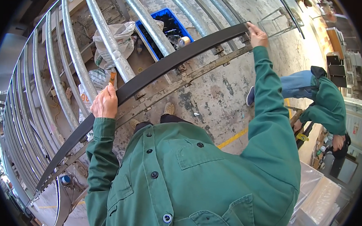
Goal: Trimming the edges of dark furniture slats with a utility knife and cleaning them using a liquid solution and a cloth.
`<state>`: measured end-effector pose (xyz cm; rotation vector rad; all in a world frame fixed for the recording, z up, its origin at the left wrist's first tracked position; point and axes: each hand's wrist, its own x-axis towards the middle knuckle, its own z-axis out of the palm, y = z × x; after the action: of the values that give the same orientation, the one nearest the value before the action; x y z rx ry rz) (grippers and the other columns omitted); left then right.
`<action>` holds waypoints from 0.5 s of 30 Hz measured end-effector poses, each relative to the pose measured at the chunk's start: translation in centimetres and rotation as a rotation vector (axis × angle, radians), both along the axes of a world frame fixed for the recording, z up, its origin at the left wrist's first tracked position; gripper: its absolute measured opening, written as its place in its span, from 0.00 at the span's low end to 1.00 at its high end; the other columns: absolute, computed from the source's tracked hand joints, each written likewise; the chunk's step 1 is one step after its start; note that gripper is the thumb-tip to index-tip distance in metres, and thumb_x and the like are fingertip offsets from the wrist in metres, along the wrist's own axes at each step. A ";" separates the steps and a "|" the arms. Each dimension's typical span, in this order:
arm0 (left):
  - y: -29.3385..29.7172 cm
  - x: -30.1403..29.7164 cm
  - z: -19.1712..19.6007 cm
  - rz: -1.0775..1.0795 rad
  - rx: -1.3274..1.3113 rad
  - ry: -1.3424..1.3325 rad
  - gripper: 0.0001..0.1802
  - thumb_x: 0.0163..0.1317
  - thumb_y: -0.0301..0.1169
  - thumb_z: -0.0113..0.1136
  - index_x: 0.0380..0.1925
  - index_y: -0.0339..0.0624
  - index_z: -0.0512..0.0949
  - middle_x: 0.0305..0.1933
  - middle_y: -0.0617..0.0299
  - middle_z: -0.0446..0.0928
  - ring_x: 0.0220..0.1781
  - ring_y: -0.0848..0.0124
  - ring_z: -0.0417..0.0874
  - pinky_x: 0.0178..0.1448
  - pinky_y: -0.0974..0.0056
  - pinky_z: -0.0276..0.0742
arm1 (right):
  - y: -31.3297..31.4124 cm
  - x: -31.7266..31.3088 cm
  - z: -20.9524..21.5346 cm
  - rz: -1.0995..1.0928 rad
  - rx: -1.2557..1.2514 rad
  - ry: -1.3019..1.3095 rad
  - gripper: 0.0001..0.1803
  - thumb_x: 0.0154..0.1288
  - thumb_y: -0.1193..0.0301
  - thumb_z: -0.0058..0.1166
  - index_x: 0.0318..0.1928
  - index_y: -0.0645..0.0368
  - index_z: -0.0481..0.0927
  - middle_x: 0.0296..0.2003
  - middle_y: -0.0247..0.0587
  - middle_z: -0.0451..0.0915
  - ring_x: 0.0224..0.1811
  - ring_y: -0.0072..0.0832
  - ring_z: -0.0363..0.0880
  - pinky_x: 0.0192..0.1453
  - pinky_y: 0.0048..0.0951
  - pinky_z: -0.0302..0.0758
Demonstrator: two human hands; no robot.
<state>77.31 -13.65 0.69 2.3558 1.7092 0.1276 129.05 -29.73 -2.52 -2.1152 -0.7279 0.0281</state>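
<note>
Head view: the left hand (104, 103) wraps its grip around a long black flat metal bar (158, 69), while the right hand (256, 35) grips the bar's far right end. The bar lies across a rusty steel frame (178, 82), beside grey galvanised pipes (107, 35) and a blue plastic crate (167, 26).

Green work jacket (202, 183) fills lower centre of frame: heavy cotton, long sleeves to wrists, plain cuffs. Dark round buttons down front placket, left of centre; one metal snap button near bottom edge. Patch pocket on chest, stitched seams, dark button above it; second flapped pocket at lower right. Dark trousers and tan shoes (169, 108) at frame centre.
</note>
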 end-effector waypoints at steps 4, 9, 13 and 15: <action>-0.2 -0.1 0.3 0.014 -0.019 0.012 0.22 0.64 0.47 0.37 0.34 0.50 0.80 0.32 0.52 0.79 0.36 0.52 0.79 0.40 0.52 0.73 | 0.9 -4.2 1.1 0.039 -0.157 0.020 0.11 0.58 0.66 0.53 0.42 0.43 0.82 0.32 0.40 0.82 0.30 0.22 0.79 0.37 0.22 0.73; -0.2 0.3 0.4 -0.006 -0.016 -0.013 0.21 0.64 0.46 0.37 0.33 0.49 0.80 0.32 0.51 0.79 0.36 0.52 0.79 0.40 0.52 0.73 | 0.0 -0.8 -0.5 0.097 0.049 -0.116 0.11 0.59 0.67 0.53 0.42 0.45 0.82 0.31 0.39 0.82 0.30 0.21 0.78 0.36 0.22 0.73; -0.3 0.1 0.2 -0.007 -0.003 -0.005 0.21 0.64 0.46 0.37 0.33 0.49 0.80 0.32 0.51 0.79 0.36 0.52 0.79 0.40 0.52 0.73 | 0.9 -6.1 -0.4 0.117 -0.075 -0.060 0.11 0.59 0.67 0.53 0.43 0.43 0.82 0.26 0.35 0.82 0.24 0.21 0.76 0.32 0.23 0.72; -0.2 0.1 0.3 -0.018 -0.003 -0.001 0.21 0.64 0.46 0.37 0.33 0.49 0.80 0.32 0.51 0.79 0.36 0.52 0.79 0.40 0.52 0.73 | 1.0 -7.2 2.0 0.097 -0.081 0.012 0.11 0.60 0.66 0.52 0.43 0.44 0.82 0.28 0.37 0.82 0.27 0.21 0.78 0.34 0.23 0.73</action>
<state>77.38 -13.88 1.03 2.3675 1.6858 0.1231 121.90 -28.75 -0.55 -2.1528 -0.8347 0.1251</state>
